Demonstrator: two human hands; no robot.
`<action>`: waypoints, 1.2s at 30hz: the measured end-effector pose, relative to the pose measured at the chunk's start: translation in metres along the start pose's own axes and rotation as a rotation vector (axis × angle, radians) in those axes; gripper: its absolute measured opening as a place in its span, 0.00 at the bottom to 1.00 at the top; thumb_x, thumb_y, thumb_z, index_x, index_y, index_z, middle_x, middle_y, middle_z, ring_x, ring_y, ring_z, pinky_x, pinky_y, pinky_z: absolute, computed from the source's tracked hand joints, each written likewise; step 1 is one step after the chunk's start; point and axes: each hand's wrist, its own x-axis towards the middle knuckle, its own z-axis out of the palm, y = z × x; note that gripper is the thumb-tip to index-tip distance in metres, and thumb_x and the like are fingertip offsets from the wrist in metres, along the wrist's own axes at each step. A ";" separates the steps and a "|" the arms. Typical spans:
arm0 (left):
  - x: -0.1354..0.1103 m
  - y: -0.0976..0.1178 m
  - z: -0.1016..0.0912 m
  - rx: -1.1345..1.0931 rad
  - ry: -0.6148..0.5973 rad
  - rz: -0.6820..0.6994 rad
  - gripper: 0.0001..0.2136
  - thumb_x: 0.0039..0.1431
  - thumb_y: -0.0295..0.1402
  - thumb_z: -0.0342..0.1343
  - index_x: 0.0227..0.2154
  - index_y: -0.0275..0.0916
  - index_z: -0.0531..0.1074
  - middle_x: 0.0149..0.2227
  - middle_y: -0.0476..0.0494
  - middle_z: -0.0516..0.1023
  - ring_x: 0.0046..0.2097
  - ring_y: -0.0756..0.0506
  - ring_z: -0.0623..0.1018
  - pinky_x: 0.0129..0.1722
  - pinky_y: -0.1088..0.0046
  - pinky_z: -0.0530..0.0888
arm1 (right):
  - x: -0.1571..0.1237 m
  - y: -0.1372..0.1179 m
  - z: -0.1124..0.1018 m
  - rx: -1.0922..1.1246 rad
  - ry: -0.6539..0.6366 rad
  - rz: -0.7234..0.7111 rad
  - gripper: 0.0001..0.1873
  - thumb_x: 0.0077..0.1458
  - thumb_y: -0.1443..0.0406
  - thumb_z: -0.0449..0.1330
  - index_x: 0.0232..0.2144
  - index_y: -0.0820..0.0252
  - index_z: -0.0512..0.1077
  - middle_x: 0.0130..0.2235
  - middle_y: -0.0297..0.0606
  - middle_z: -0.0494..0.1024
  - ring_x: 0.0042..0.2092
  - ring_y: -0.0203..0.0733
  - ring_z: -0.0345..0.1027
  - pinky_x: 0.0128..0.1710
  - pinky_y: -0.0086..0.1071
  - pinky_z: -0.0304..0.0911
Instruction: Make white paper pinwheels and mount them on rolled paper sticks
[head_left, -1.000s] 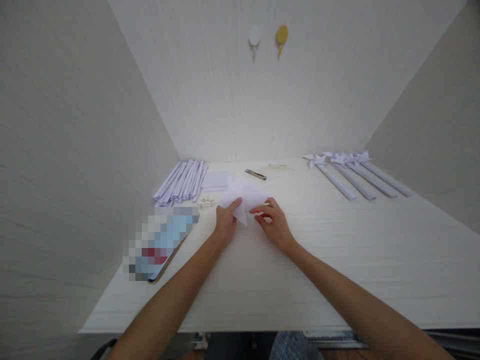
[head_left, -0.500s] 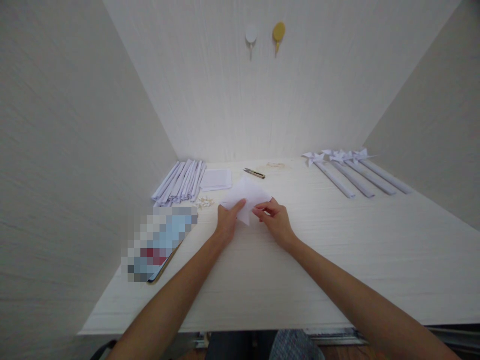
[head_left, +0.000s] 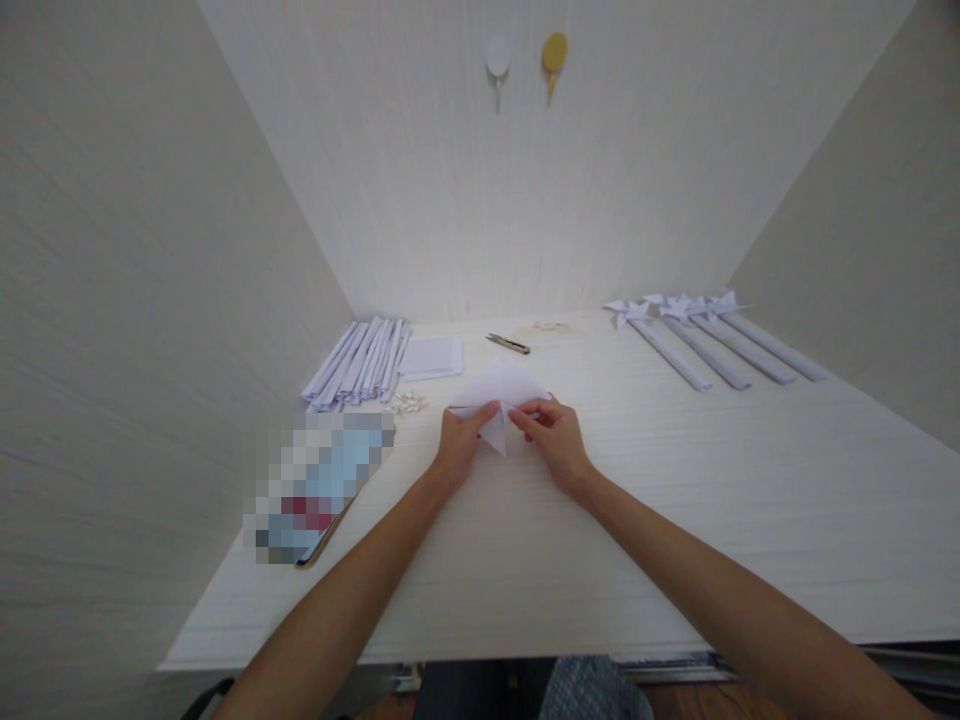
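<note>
A white sheet of paper, partly folded into a triangle, sits at the middle of the pale table. My left hand pinches its left side, fingers closed on the paper. My right hand pinches its right side, thumb and fingers pressed on the fold. A corner of the paper points down between the two hands.
A bundle of rolled white paper sticks and a stack of white squares lie at the back left, with small pins beside them. Small scissors lie behind the sheet. Several finished paper pinwheels lie back right. A blurred flat object lies left.
Both hands have drawn closer together on the paper, and the sheet has folded up more steeply, its lower corner now pointing down between them.
</note>
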 end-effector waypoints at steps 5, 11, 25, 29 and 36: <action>0.000 0.000 0.001 -0.006 -0.025 0.008 0.10 0.34 0.31 0.62 0.23 0.33 0.74 0.25 0.46 0.77 0.28 0.49 0.73 0.31 0.73 0.69 | 0.001 0.001 0.000 -0.028 0.028 -0.021 0.10 0.37 0.59 0.61 0.16 0.60 0.69 0.20 0.30 0.66 0.23 0.32 0.57 0.27 0.31 0.58; 0.002 -0.002 -0.001 0.004 -0.046 0.010 0.10 0.35 0.31 0.62 0.24 0.33 0.74 0.26 0.45 0.77 0.29 0.49 0.74 0.31 0.73 0.69 | 0.001 0.003 0.001 -0.033 0.034 -0.050 0.09 0.38 0.60 0.61 0.15 0.59 0.68 0.18 0.29 0.66 0.22 0.32 0.57 0.28 0.32 0.58; 0.003 -0.005 -0.004 0.152 -0.041 0.086 0.14 0.35 0.32 0.62 0.29 0.32 0.75 0.30 0.42 0.78 0.33 0.46 0.75 0.37 0.68 0.71 | 0.001 0.004 0.002 -0.032 0.032 -0.068 0.09 0.38 0.60 0.60 0.16 0.59 0.68 0.17 0.28 0.65 0.21 0.32 0.56 0.29 0.33 0.58; 0.003 -0.005 -0.004 0.183 -0.023 0.096 0.13 0.35 0.32 0.62 0.28 0.32 0.75 0.30 0.42 0.78 0.34 0.45 0.75 0.36 0.69 0.71 | 0.000 0.003 0.002 -0.018 0.029 -0.048 0.09 0.38 0.60 0.60 0.16 0.59 0.68 0.17 0.28 0.64 0.21 0.31 0.55 0.26 0.31 0.57; 0.002 -0.005 -0.004 0.235 -0.054 0.127 0.11 0.36 0.32 0.61 0.27 0.32 0.76 0.28 0.43 0.78 0.33 0.45 0.75 0.36 0.68 0.71 | -0.001 0.000 0.003 -0.002 0.021 -0.024 0.08 0.38 0.60 0.60 0.17 0.59 0.69 0.17 0.28 0.63 0.20 0.31 0.54 0.21 0.28 0.53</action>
